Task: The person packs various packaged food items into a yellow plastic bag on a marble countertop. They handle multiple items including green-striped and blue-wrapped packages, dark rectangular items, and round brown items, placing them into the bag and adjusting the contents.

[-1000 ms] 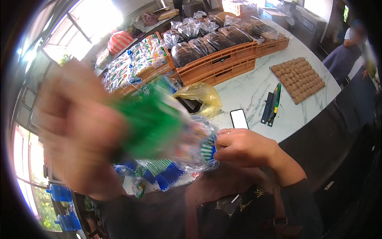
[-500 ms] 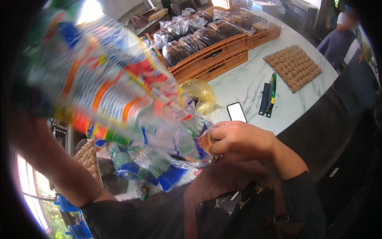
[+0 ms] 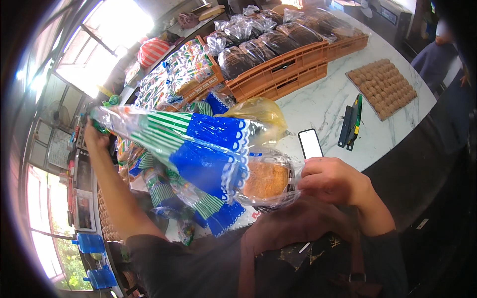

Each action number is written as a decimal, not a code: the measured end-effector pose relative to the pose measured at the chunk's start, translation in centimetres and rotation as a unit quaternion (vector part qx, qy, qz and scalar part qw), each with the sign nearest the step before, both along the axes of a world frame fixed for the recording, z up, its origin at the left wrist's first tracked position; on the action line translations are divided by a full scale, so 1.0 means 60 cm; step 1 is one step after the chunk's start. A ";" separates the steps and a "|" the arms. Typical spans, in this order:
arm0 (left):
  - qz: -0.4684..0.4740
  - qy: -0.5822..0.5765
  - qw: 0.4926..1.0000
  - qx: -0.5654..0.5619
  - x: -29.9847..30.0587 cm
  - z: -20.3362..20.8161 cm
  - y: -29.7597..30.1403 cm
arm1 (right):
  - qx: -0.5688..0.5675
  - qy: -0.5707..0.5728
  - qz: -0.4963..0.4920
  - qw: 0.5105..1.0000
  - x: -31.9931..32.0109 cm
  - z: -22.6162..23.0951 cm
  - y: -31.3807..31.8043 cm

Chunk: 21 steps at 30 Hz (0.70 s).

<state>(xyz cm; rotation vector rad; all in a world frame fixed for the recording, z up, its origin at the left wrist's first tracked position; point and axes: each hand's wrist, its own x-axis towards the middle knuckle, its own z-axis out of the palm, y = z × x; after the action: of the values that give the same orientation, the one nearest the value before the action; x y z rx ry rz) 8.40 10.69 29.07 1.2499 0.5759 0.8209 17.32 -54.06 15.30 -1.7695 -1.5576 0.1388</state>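
Note:
My left hand (image 3: 97, 135), out at far left, grips the gathered end of a printed plastic bag (image 3: 179, 136) with green-white stripes and a blue scalloped border. The bag stretches rightward, its wide end reaching a brown bread loaf (image 3: 267, 181). Clear plastic surrounds the loaf, which sits close in front of me at the table's near side. On the loaf's right, my right hand (image 3: 330, 180) is closed, fingers pinched at the edge of that clear plastic. Several similar striped bags (image 3: 161, 191) lie crumpled left of the loaf. A yellow plastic bag (image 3: 261, 116) rests just beyond it.
Orange crates (image 3: 278, 69) of bagged dark loaves stand at the back, beside a crate of colourful packets (image 3: 174, 74). A phone (image 3: 310, 144), a black-and-green tool (image 3: 352, 121) and a tray of round dough pieces (image 3: 382, 89) lie on the right. Another person (image 3: 437, 62) stands far right.
My left hand has swept the bag down and out to the left, stretching it lengthwise. The loaf now shows more fully. My right hand stays at the clear plastic.

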 end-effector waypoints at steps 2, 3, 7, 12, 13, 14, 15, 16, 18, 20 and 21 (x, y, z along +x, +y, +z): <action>-0.032 -0.039 0.999 0.010 -0.020 -0.079 -0.031 | 0.015 0.007 -0.008 1.000 -0.001 -0.002 -0.003; -0.070 -0.075 0.995 -0.002 -0.023 -0.114 -0.068 | 0.002 0.034 -0.016 0.999 -0.002 0.000 -0.004; -0.116 0.125 0.974 0.149 -0.051 -0.251 -0.350 | -0.040 0.123 -0.047 0.990 -0.013 0.011 0.003; -0.460 0.082 0.869 0.165 -0.086 -0.243 -0.622 | -0.117 0.367 -0.047 0.922 -0.042 -0.014 0.017; -0.465 0.063 0.846 0.255 -0.082 -0.226 -0.638 | -0.106 0.431 -0.028 0.896 -0.045 -0.030 0.025; -0.465 0.033 0.808 0.361 -0.073 -0.211 -0.646 | -0.094 0.465 -0.010 0.880 -0.047 -0.044 0.030; -0.450 -0.019 0.759 0.471 -0.065 -0.200 -0.652 | -0.084 0.498 0.007 0.863 -0.049 -0.059 0.035; -0.468 -0.018 0.721 0.510 -0.056 -0.193 -0.654 | -0.081 0.510 0.021 0.856 -0.050 -0.070 0.039; -0.496 -0.038 0.625 0.601 -0.037 -0.194 -0.646 | -0.073 0.534 0.048 0.841 -0.049 -0.081 0.050; -0.555 -0.103 0.663 0.492 -0.019 -0.213 -0.627 | -0.061 0.556 0.073 0.825 -0.042 -0.075 0.066; -0.596 -0.117 0.670 0.427 -0.009 -0.227 -0.613 | -0.103 0.484 0.053 0.868 -0.038 -0.067 0.078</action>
<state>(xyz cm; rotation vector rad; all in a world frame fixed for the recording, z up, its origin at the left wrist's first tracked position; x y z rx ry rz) 7.83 -26.07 15.45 1.9134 -0.9751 0.0177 15.06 -49.39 11.28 -1.3765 -0.8900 1.1002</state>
